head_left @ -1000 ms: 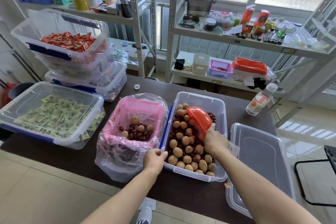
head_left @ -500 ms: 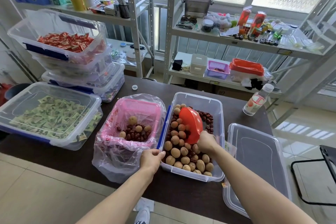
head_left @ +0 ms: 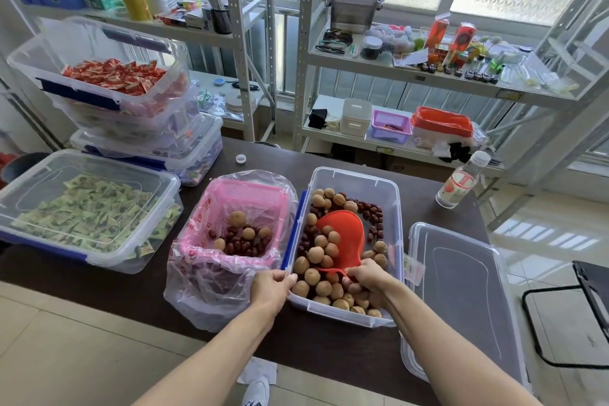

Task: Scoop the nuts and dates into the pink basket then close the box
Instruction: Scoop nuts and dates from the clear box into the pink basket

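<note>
An open clear box (head_left: pixel 356 176) sits mid-table with walnuts (head_left: pixel 315 254) and red dates (head_left: pixel 374 212) in it. My right hand (head_left: pixel 368 275) grips the handle of a red scoop (head_left: pixel 346 237), whose bowl lies down among the nuts. Left of the box stands the pink basket (head_left: pixel 245 196), lined with a clear plastic bag and holding a few walnuts and dates. My left hand (head_left: pixel 270 285) pinches the box's near left corner, beside the bag's edge. The box's clear lid (head_left: pixel 461 290) lies flat on the right.
A lidded box of green sweets (head_left: pixel 82 208) sits at the left, with stacked boxes of red sweets (head_left: pixel 112 76) behind it. A water bottle (head_left: pixel 461 181) and a bottle cap (head_left: pixel 241 158) stand at the table's back. Metal shelves (head_left: pixel 412 76) line the wall; a black chair frame (head_left: pixel 566 316) is on the right.
My right hand has drawn the scoop toward me and tipped its bowl down into the walnuts. My left hand has stayed at the box's near corner.
</note>
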A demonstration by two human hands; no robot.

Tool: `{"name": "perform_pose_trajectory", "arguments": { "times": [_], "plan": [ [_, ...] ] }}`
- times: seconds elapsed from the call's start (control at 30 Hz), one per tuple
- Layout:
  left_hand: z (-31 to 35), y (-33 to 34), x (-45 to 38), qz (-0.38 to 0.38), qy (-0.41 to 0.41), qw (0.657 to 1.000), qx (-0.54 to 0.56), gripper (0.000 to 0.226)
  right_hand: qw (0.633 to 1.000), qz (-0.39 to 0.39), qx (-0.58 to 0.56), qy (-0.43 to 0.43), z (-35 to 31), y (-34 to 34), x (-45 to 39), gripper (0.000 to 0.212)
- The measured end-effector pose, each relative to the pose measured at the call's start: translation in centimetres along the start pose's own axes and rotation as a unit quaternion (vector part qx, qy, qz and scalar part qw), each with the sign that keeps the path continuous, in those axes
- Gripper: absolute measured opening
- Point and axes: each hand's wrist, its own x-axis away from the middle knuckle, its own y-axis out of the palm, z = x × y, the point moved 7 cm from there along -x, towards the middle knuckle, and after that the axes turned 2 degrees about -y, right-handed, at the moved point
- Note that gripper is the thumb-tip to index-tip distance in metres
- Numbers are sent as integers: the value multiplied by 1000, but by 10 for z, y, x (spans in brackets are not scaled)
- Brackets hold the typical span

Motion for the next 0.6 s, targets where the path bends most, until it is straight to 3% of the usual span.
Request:
{"name": "perform_pose_trajectory", "arguments": {
  "times": [0.27,0.6],
  "plan": [
    [3,0,0,7,10,1000,-22,9,972,-114,-201,40,6,10,8,32],
    [5,-4,-3,4,19,999,-31,13,963,-109,-245,11,-6,-5,9,25]
  ]
}}
